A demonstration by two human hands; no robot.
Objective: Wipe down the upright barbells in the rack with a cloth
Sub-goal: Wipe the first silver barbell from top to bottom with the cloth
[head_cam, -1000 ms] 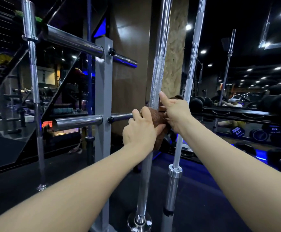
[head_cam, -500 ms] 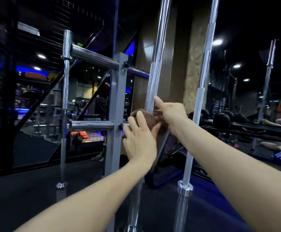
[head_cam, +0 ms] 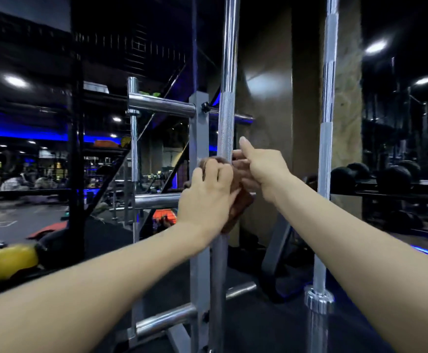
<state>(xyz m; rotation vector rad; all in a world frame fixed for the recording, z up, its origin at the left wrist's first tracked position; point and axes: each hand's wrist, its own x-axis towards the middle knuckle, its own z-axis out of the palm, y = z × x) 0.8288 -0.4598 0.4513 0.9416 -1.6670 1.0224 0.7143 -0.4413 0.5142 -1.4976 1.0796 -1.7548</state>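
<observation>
Two chrome barbells stand upright. The nearer barbell (head_cam: 227, 103) rises through the centre of the view; a second barbell (head_cam: 326, 149) stands to its right. A brown cloth (head_cam: 241, 202) is wrapped around the nearer bar at mid height. My left hand (head_cam: 206, 197) grips the cloth from the left, fingers curled over it. My right hand (head_cam: 261, 169) holds the cloth and bar from the right, its thumb sticking up. Most of the cloth is hidden between the two hands.
A grey rack post (head_cam: 199, 154) with chrome horizontal pegs (head_cam: 160, 105) stands just left of the bar. A third upright bar (head_cam: 133, 154) is further left. Dumbbells on a rack (head_cam: 391, 177) sit at right. A yellow ball (head_cam: 6, 261) lies low left. The floor is dark.
Both hands and the cloth have slid up the nearer bar, into its knurled section. The view has turned to the left and tilted upward.
</observation>
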